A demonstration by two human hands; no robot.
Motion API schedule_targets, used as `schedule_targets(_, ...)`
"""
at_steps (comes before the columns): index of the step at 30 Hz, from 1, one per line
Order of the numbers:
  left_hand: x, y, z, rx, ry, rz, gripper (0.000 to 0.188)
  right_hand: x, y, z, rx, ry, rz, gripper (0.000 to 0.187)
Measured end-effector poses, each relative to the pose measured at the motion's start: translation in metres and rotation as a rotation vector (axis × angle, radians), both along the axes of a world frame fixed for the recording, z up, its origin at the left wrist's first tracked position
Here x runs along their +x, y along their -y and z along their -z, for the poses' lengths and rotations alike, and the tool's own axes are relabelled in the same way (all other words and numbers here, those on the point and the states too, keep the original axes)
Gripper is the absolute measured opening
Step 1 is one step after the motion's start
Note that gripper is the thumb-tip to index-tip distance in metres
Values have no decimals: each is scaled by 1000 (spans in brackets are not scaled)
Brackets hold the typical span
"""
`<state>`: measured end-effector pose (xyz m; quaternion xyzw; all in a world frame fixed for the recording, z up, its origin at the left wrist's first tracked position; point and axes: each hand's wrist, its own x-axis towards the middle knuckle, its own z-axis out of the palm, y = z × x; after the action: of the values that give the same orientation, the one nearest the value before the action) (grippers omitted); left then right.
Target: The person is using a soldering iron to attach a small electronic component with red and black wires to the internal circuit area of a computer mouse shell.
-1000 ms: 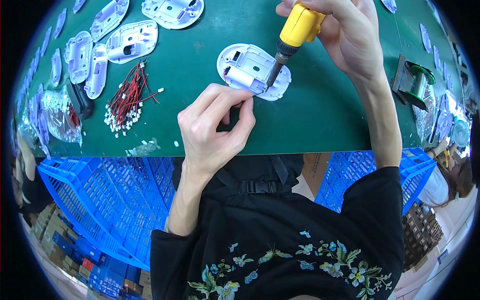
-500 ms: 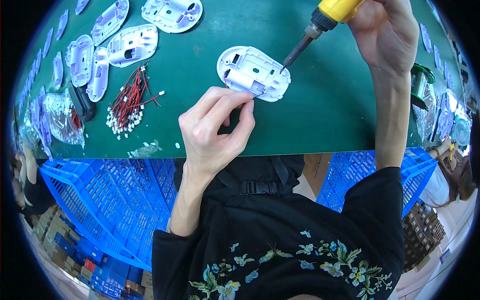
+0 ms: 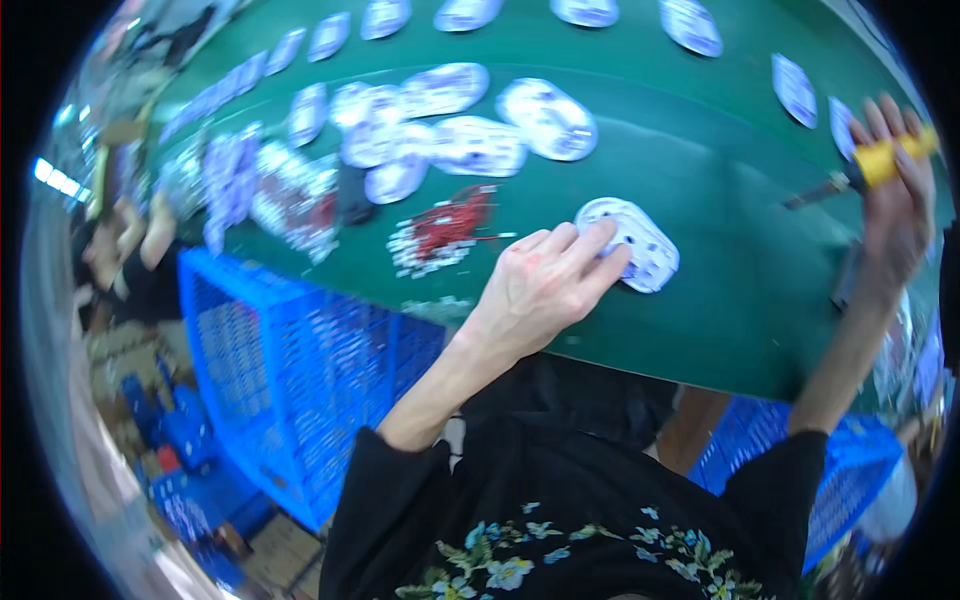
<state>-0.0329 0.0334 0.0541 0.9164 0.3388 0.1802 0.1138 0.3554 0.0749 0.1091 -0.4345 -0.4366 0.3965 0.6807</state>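
A white oval plastic shell (image 3: 652, 262) with moulded ribs and holes lies on the green table. My left hand (image 3: 550, 285) has its bent thumb and fingers closed at the shell's near left edge, hiding that part of it; whether a wire is between them is hidden. Well off to the right, my right hand (image 3: 893, 195) is raised over the table, gripping a yellow-handled tool (image 3: 880, 163) with a black collar and a dark pointed shaft. The shaft points left, clear of the shell. Motion blur softens both hands.
Red wires with white connectors (image 3: 445, 232) are piled left of the shell. Behind them several white shells (image 3: 478, 147) are clustered, with more shells (image 3: 385, 17) rowed along the far side. Clear plastic bags (image 3: 290, 190) lie left. Blue crates (image 3: 300, 370) stand below the table edge. Another person's arms (image 3: 158, 230) show far left.
My right hand has lifted the yellow tool away from the shell and swung it far right. My left hand stays at the shell, its fingers now farther over it. The whole view has shifted and tilted.
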Motion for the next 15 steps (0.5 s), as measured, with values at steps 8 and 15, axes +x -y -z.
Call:
schedule_targets(8,-302,59,-78,538,-107,-1130,24,-8,-6,15,-115,127,-88,55)
schedule_targets(15,-500,136,-16,-21,-362,-1043,25,-46,-18,15,-4,-39,-211,47)
